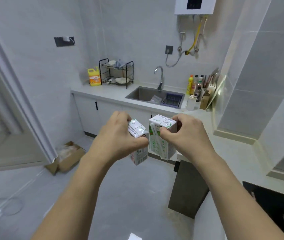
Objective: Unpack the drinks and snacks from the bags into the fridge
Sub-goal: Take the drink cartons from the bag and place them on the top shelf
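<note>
While you are standing in the kitchen, you are holding two small drink cartons side by side at the centre of the frame, above the floor. Your left hand (118,135) is gripping the left carton (138,137), its fingers curled over the top and the thumb pressed along the near side, so the carton is tilting with its barcode end hanging toward the lower middle. Your right hand (186,134) is gripping the right carton (158,137), fingers wrapped round its far edge and thumb pinching the near face, just beside the attached straw; this carton is hanging nearly upright. The two cartons are sitting just beside each other, perhaps touching. Behind them, the bench (103,92) is carrying a sink (143,96), a dish rack (116,73) and a yellow detergent bottle (94,77). A cardboard box (68,157) is lying on the floor at middle left.
</note>
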The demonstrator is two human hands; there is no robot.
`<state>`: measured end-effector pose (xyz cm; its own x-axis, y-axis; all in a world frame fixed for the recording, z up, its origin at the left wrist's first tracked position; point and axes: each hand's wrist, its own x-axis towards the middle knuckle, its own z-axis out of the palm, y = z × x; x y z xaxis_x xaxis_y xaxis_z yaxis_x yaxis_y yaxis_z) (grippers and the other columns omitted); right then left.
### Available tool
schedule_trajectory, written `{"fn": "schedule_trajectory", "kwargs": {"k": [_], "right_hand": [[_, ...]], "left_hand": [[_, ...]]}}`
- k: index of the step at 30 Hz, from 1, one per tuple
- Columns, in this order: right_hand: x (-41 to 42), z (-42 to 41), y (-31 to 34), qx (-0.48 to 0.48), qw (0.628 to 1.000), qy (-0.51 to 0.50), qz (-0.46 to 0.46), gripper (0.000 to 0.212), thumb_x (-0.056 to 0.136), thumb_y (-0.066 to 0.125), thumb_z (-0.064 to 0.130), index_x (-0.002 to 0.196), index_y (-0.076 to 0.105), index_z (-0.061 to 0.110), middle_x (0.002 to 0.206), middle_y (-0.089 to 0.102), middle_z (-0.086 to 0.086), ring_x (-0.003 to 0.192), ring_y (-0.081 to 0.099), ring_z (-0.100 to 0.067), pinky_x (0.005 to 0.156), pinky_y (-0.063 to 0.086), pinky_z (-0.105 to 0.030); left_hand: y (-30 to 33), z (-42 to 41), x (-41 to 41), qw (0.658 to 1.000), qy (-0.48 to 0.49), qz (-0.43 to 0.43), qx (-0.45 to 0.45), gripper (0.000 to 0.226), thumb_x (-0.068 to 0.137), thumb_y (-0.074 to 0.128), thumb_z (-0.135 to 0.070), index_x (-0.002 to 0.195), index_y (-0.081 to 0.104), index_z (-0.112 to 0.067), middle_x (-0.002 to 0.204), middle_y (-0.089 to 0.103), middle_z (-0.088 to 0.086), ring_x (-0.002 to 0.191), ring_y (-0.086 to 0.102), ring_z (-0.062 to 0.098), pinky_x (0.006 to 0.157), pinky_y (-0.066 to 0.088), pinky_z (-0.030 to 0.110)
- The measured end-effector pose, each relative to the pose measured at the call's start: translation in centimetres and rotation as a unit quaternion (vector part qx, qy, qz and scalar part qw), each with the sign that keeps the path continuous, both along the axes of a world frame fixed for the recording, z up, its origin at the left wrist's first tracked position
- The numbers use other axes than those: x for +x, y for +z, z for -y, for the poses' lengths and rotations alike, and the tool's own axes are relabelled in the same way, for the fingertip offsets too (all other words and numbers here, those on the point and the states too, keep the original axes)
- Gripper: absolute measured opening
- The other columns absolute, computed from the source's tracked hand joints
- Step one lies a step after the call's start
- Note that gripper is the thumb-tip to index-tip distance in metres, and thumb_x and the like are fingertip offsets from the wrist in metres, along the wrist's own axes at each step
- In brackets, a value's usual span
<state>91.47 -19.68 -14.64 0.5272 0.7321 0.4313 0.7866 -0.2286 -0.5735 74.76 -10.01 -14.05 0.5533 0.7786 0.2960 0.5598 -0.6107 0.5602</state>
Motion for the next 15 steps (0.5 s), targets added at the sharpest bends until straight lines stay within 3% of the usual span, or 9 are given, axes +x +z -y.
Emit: {"fn": "schedule_trajectory", "kwargs": {"k": [6, 9, 12, 15], "right_hand": [[-5.3, -5.9, 0.3, 0.013, 0.995, 0.098, 0.004, 0.029, 0.077, 0.067, 0.040, 0.095, 0.066, 0.018, 0.091, 0.063, 0.003, 0.085, 0.057, -0.014, 0.070, 0.051, -0.032], [-8.7, -8.4, 0.2, 0.014, 0.989, 0.149, -0.007, 0.026, 0.077, 0.067, 0.039, 0.090, 0.066, 0.017, 0.088, 0.064, 0.003, 0.081, 0.058, -0.014, 0.065, 0.050, -0.030], [-12.3, -10.5, 0.0, 0.011, 0.982, 0.187, -0.004, 0.024, 0.077, 0.068, 0.038, 0.089, 0.066, 0.017, 0.085, 0.064, 0.003, 0.078, 0.056, -0.013, 0.057, 0.042, -0.023], [-15.7, -12.0, -0.1, 0.009, 0.975, 0.223, -0.003, 0.026, 0.078, 0.068, 0.039, 0.091, 0.066, 0.017, 0.086, 0.063, 0.003, 0.079, 0.057, -0.013, 0.059, 0.045, -0.026]], "left_hand": [[0.2, -2.3, -7.2, 0.994, 0.113, -0.005, 0.007, 0.040, 0.065, 0.069, -0.047, 0.093, 0.049, -0.026, 0.094, 0.045, -0.010, 0.078, 0.051, 0.007, 0.065, 0.049, 0.031], [0.0, -3.2, -11.0, 0.987, 0.163, -0.006, 0.002, 0.040, 0.062, 0.068, -0.047, 0.090, 0.049, -0.025, 0.094, 0.045, -0.009, 0.076, 0.053, 0.009, 0.061, 0.053, 0.036], [-0.3, -3.9, -14.6, 0.979, 0.204, -0.004, -0.001, 0.040, 0.062, 0.069, -0.046, 0.091, 0.050, -0.026, 0.094, 0.045, -0.010, 0.079, 0.055, 0.012, 0.068, 0.055, 0.040], [-0.5, -4.5, -18.0, 0.973, 0.232, 0.001, -0.002, 0.040, 0.062, 0.069, -0.046, 0.091, 0.050, -0.026, 0.096, 0.046, -0.010, 0.081, 0.054, 0.011, 0.072, 0.052, 0.036]]}}
